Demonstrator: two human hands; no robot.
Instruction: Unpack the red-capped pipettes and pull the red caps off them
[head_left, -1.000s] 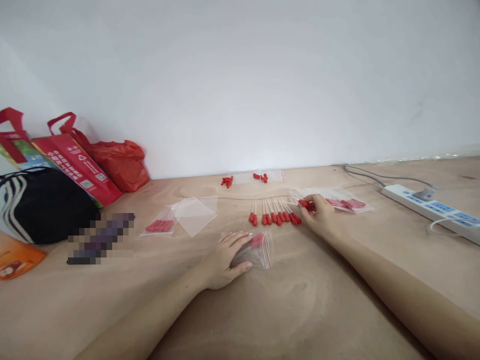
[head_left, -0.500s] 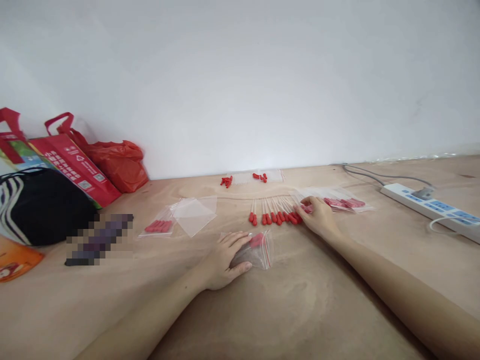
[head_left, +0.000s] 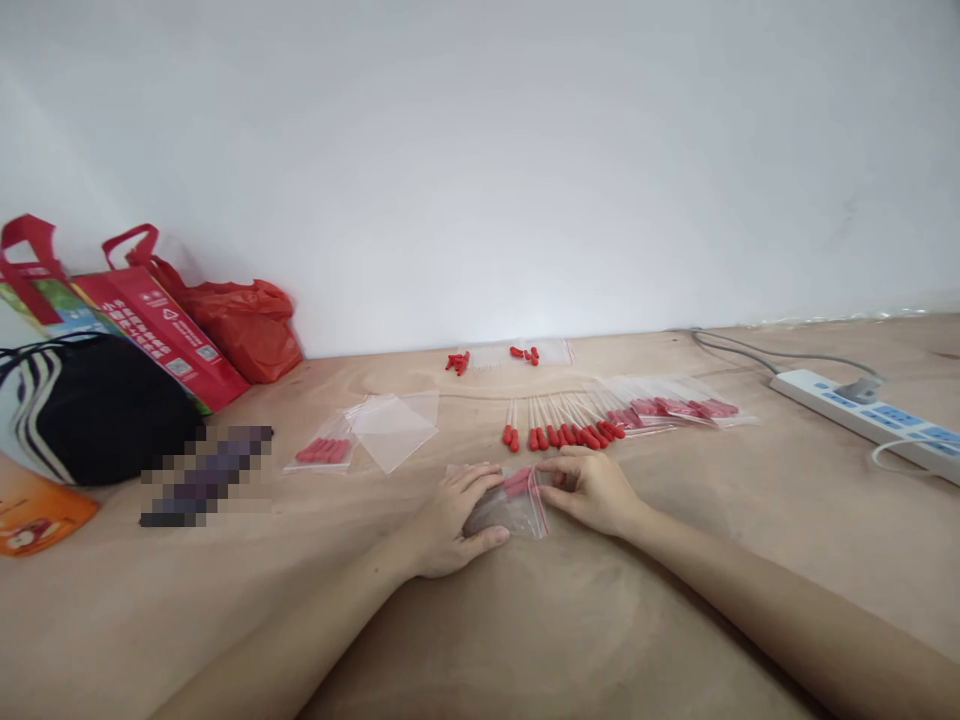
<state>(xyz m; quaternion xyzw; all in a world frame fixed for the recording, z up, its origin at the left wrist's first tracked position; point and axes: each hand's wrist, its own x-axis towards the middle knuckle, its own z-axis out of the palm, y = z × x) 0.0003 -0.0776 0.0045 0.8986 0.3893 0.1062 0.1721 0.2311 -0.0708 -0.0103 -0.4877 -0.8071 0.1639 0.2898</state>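
Observation:
Low on the table lies a clear zip-lock bag (head_left: 510,515) with a red zip line on its right side. Red rubber bulbs (head_left: 517,484) show inside or at its mouth. My left hand (head_left: 461,520) holds the bag from the left, fingers along the top and thumb along the bottom. At the zip edge is my right hand (head_left: 589,488), thumb and fingers bent together; what is between them is hidden. Just beyond it lies a row of droppers (head_left: 553,433) with red bulbs toward me and thin pale tubes pointing away.
Filled bags (head_left: 690,408) overlap at the right; another filled bag (head_left: 324,451) and flat clear bags (head_left: 394,430) lie left. Loose red bulbs (head_left: 457,363) sit near the wall. A power strip (head_left: 870,410) is far right; a black bag (head_left: 105,410) and red bags (head_left: 247,330) stand left.
My right hand has moved left and nearer, from the droppers to the bag's zip edge. More red shows in the bag. My left hand stays on it.

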